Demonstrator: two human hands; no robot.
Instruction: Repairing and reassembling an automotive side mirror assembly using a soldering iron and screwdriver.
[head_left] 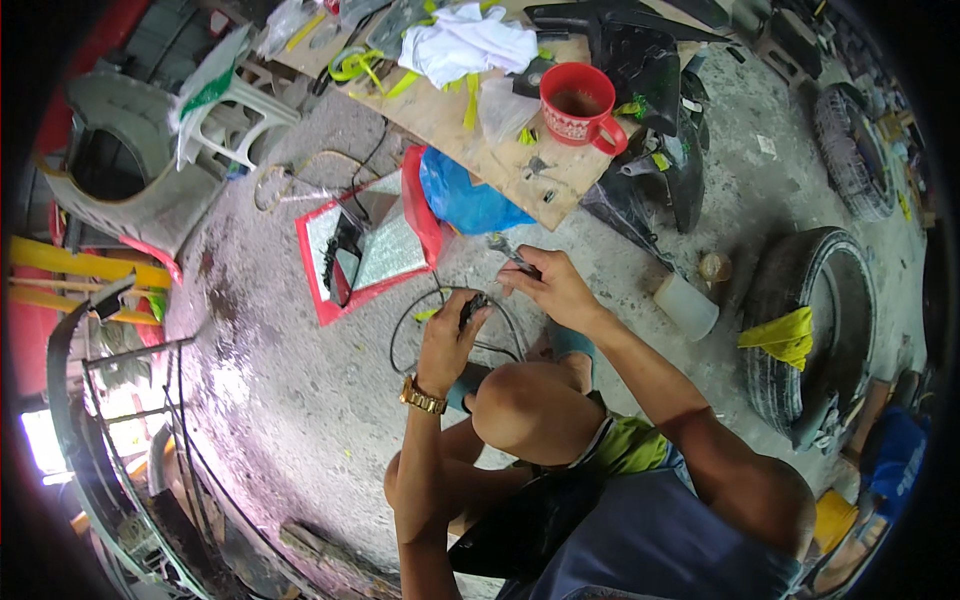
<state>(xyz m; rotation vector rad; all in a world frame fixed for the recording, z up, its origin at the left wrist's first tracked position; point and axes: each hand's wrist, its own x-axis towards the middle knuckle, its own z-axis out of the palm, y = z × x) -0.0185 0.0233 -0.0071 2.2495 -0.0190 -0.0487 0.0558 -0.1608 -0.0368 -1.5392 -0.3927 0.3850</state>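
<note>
While hands [447, 335] grip dark items [472, 307] near the table corner [548, 214], floor [310, 400] opens leftward.

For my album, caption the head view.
Left hand holds a dark piece, right hand a tool, by a table with a red mug.

Red mug [568, 122] near white cloth [465, 42], both on wooden board [440, 112]; yellow rag [782, 338] on tire [774, 385].

On the flat plywood board [492, 165], a round red mug [577, 122] stands right of a crumpled white cloth [468, 45]. Beyond the left hand [448, 335] — left of a blue plastic bag [465, 195] — a red-edged silvery sheet [393, 242] lies on the concrete floor [285, 420]; rightward, a yellow cloth [788, 338] rests on a black rubber tyre [785, 275].
</note>
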